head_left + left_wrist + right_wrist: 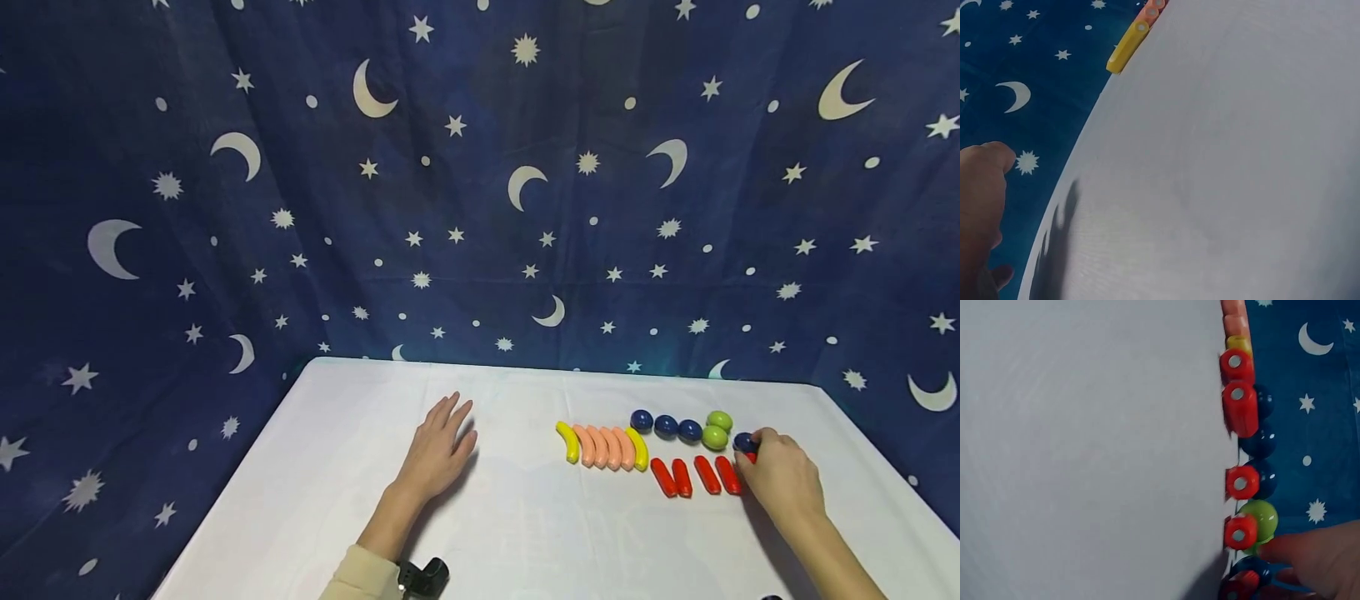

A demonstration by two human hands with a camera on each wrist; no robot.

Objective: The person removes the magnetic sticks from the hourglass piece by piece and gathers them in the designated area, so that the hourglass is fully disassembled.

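Note:
My right hand is at the right end of the toy pieces, thumb and fingers pinching a red rod beside a dark blue ball. Most of that rod is hidden by the hand. In the right wrist view my hand comes in from the lower right, close to a green ball. Several red rods with grey end discs lie left of it. My left hand holds nothing, its fingers extended over the white table, away from the pieces. Its thumb side shows in the left wrist view.
Left of the red rods, several curved pink rods lie side by side between two yellow ones. Behind the red rods runs a row of blue balls, with two green balls at its right. A navy curtain hangs behind the table.

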